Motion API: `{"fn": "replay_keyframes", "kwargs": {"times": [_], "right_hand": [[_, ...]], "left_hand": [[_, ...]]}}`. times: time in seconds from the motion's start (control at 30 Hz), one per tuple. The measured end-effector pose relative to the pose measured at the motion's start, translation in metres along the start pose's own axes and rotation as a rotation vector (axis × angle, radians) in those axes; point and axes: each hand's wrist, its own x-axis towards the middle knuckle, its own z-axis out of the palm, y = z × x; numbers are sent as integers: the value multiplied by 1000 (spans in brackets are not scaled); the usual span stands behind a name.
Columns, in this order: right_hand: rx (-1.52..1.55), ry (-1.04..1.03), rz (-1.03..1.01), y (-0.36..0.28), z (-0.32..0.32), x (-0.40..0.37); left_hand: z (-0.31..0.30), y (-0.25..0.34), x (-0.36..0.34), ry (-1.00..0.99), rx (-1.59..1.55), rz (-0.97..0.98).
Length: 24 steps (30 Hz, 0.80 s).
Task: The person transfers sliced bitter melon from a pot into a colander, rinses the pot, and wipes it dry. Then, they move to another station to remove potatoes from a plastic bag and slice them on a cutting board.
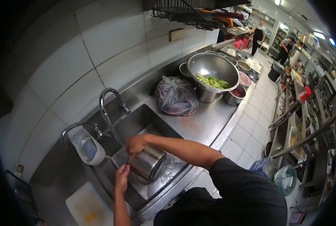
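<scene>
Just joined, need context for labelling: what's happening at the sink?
A person stands at the steel sink, holding a steel pot tilted under the running faucet. The right hand grips its upper side; the left hand is at the rim, grasp unclear. A bowl of greens and a plastic bag sit on the counter beside.

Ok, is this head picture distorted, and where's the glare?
Head view: heavy fisheye bows the tiled wall and sink rim, black vignette in the corners; head view: glare streaks the steel pot and colander, and far ceiling lights blow out.
</scene>
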Motion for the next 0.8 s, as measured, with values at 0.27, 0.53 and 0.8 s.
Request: {"fn": "replay_keyframes", "kwargs": {"times": [0.27,0.53,0.8], "right_hand": [[74,-216,167,3,-39,58],[-517,369,23,-21,-20,72],[-320,534,28,-39,-18,31]], "left_hand": [[6,12,26,-64,-190,216],[46,55,78,315,389,305],[-3,-44,209,280,832,528]]}}
